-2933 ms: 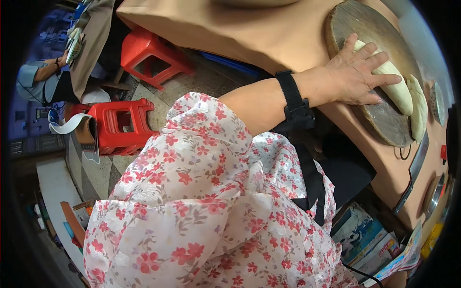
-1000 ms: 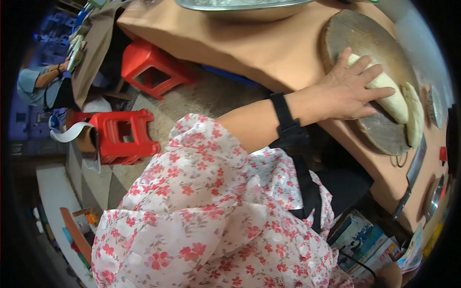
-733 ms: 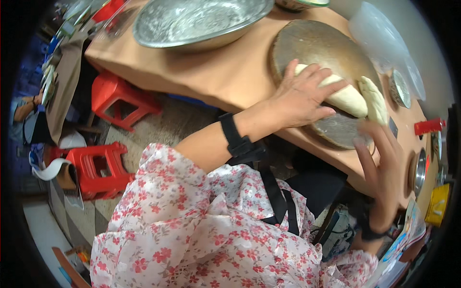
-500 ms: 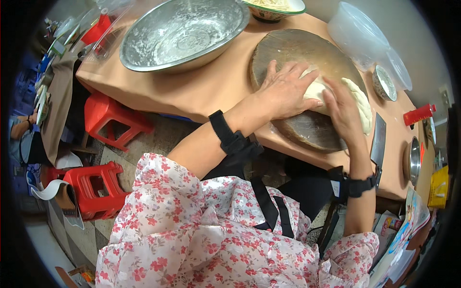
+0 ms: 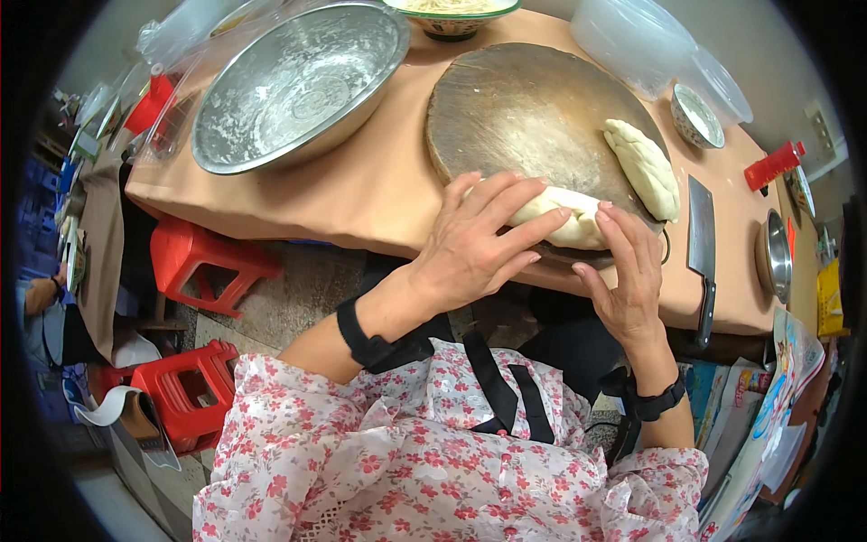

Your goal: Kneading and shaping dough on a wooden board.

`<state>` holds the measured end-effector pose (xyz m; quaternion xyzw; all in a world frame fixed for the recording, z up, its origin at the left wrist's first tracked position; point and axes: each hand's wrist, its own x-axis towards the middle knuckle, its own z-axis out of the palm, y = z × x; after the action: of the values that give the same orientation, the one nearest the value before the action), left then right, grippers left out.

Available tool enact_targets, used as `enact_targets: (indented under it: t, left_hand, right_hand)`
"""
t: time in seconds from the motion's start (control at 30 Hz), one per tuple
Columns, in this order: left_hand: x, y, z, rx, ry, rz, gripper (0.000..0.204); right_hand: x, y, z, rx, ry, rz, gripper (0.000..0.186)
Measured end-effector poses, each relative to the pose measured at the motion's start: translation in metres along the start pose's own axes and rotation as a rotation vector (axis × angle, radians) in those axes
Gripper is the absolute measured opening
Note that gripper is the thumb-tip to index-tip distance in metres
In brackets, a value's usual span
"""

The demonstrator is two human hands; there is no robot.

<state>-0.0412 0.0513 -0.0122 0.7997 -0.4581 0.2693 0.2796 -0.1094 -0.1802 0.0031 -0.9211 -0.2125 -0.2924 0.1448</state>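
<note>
A long roll of pale dough (image 5: 571, 219) lies at the near edge of a round wooden chopping board (image 5: 515, 108). My left hand (image 5: 474, 239) rests over its left part, fingers stretched out and spread, hiding that end. At the roll's right end, the fingertips of my right hand (image 5: 628, 275) touch the dough, with the thumb held apart. Neither hand is closed round it. A second, lumpy piece of dough (image 5: 646, 172) sits untouched on the board's right side. Light flour marks show on the wood.
To the left stands a large floury metal basin (image 5: 302, 95). A cleaver (image 5: 702, 244) lies right of the board, near a steel bowl (image 5: 774, 257), a patterned bowl (image 5: 697, 117) and a red bottle (image 5: 775, 166). Red stools (image 5: 212, 266) stand below the table's left side.
My hands have moved toward me, to the board's near edge, with the dough roll. My right hand has come away from the second dough piece, now fully visible. The view has shifted.
</note>
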Motion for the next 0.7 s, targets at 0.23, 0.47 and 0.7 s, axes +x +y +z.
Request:
enact_targets:
  t: [0.23, 0.47, 0.7]
  left_hand:
    - [0.027, 0.004, 0.002, 0.105, -0.117, -0.082, 0.072]
    - [0.044, -0.021, 0.015, 0.057, -0.216, -0.167, 0.067]
    - [0.064, -0.032, 0.016, 0.021, -0.437, -0.321, 0.065]
  right_hand:
    - [0.015, 0.004, 0.005, -0.213, -0.043, 0.035, 0.058]
    - [0.033, 0.028, 0.026, 0.108, -0.112, 0.173, 0.052]
    - [0.049, 0.042, 0.035, 0.113, -0.17, 0.282, 0.05]
